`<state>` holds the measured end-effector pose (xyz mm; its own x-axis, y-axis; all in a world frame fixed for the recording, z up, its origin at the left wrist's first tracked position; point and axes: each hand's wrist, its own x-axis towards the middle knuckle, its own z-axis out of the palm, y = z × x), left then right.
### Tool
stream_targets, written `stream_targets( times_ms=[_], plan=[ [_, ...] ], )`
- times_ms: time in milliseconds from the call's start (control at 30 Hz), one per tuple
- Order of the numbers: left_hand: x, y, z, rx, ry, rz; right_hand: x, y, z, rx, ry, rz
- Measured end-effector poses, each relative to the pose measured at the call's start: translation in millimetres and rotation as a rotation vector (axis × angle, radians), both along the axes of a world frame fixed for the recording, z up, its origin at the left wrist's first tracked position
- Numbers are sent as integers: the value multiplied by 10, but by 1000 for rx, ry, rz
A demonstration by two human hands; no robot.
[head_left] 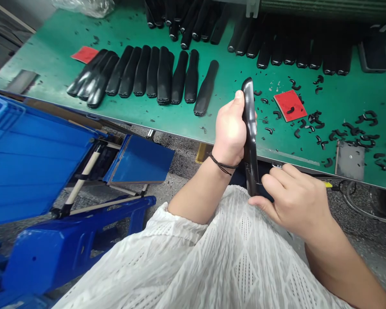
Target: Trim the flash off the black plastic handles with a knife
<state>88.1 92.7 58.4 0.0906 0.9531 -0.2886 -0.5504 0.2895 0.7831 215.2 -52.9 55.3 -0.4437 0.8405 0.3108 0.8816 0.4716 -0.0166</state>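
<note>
As left hand (230,131) grips black molding (251,146), right hand (296,201) touches it.

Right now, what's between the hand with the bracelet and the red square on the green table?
In the head view, the black moulded piece held in the left hand, then small curved black scraps on the green table.

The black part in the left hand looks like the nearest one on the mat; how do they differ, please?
The black part stands upright in the left hand, while the nearest part lies on the green mat. The held part is gripped, with right-hand fingers at its lower end; the mat part is untouched. Both are long, slim and black.
</note>
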Motion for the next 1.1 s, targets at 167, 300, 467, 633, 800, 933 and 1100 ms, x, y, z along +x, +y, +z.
stream_targets(
  times_ms=[167,300,467,633,800,933,1100],
  plan=[
    [-20,34,-51,-2,41,40,-23,1,6,42,-14,-22],
    [-29,47,-58,-35,12,76,-28,-20,-11,41,-30,-44],
    [-45,84,-80,-82,-3,124,-48,-51,-11,98,-45,-72],
    [-74,139,-157,-143,-18,142,-64,-77,-79,205,-43,-132],
    [-94,250,-225,-193,-61,183,-22,-51,-207,314,137,-50],
    [-207,407,-331,-124,-14,254,251,99,-242,267,192,-239],
    [-707,716,-259,328,774,384,916,354,-303,-38,-109,-519]
  ],
)
